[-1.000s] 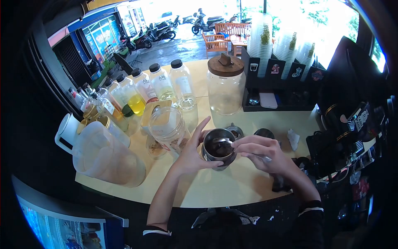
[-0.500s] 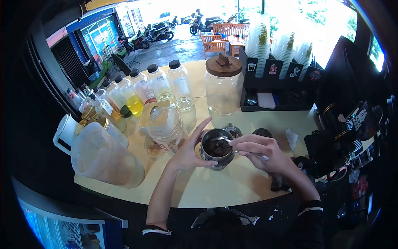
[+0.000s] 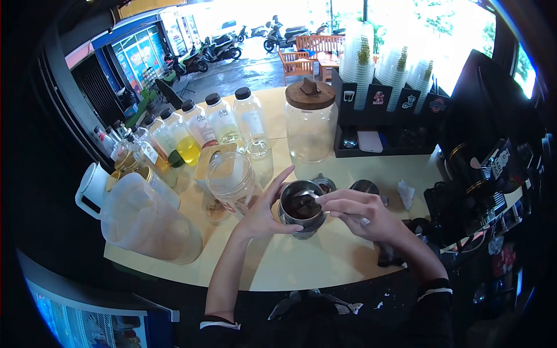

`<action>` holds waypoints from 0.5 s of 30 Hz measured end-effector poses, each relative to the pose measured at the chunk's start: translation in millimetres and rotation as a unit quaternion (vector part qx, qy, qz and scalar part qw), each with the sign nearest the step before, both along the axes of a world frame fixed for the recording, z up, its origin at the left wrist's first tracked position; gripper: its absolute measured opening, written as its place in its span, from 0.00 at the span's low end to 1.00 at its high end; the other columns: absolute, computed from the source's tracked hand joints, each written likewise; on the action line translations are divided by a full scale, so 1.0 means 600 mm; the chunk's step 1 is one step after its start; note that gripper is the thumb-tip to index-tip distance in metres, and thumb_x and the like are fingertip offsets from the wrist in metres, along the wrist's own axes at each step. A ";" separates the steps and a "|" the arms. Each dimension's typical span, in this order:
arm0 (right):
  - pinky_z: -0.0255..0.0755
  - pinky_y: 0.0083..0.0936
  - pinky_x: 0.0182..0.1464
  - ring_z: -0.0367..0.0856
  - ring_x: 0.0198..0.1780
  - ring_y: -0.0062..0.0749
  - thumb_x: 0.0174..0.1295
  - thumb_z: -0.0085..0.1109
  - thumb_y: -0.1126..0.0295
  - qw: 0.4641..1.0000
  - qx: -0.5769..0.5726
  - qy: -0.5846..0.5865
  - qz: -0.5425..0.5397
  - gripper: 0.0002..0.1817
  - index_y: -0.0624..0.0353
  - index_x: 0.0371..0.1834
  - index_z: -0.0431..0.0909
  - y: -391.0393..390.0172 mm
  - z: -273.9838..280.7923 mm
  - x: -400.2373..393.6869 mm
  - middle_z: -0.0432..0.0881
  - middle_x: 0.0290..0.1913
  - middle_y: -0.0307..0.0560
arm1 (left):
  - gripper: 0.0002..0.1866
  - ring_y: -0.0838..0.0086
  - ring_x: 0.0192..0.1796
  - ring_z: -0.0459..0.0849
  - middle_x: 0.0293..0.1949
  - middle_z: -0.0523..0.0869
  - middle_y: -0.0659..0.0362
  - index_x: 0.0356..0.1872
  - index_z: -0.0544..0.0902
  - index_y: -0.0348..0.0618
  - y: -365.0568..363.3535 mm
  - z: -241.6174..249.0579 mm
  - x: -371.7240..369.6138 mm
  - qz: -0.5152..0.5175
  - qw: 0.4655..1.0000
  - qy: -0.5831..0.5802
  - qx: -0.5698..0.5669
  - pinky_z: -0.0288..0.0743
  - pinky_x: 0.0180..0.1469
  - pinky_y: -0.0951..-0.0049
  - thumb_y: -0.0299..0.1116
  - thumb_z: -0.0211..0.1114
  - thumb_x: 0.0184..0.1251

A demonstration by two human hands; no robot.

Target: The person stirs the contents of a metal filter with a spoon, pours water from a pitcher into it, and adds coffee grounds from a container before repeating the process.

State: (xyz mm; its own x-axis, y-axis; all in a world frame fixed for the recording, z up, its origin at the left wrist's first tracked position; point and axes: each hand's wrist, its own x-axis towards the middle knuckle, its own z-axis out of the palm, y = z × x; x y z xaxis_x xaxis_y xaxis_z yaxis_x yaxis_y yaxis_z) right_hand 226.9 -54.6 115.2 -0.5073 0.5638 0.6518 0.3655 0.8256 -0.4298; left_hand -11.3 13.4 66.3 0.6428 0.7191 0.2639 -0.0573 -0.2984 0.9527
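Note:
A metal cup point(image 3: 301, 227) with a dark liquid inside stands on the counter in front of me. My left hand point(image 3: 262, 213) is wrapped round its left side, thumb at the near rim and index finger stretched out past the far side. Between the fingers of my right hand point(image 3: 370, 216) is a metal spoon point(image 3: 311, 194), its lower end dipping into the cup. Just behind the cup lies a small round metal item point(image 3: 325, 183) with something dark in it. A wide clear jar point(image 3: 229, 177) stands beside my left hand.
On the counter point(image 3: 261, 264), a large translucent pitcher point(image 3: 148, 223) stands at left, with several black-capped bottles point(image 3: 220, 122) behind. A wooden-lidded glass jar point(image 3: 311, 130) is at the back. Right of it, a black organiser point(image 3: 383, 142) holds stacked plastic cups point(image 3: 357, 64). Crumpled tissue point(image 3: 405, 194) lies at right.
The spoon and my right hand have shifted slightly to the left within the cup, and the dark contents look stirred. My left hand keeps its hold.

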 end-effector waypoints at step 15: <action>0.78 0.32 0.45 0.83 0.45 0.43 0.60 0.61 0.73 1.000 -0.007 -0.018 0.014 0.09 0.59 0.42 0.77 -0.006 0.008 -0.010 0.82 0.47 0.47 | 0.62 0.65 0.65 0.72 0.59 0.76 0.53 0.76 0.49 0.50 0.000 0.006 -0.004 0.005 0.999 0.030 0.041 0.59 0.71 0.63 0.27 0.80 0.37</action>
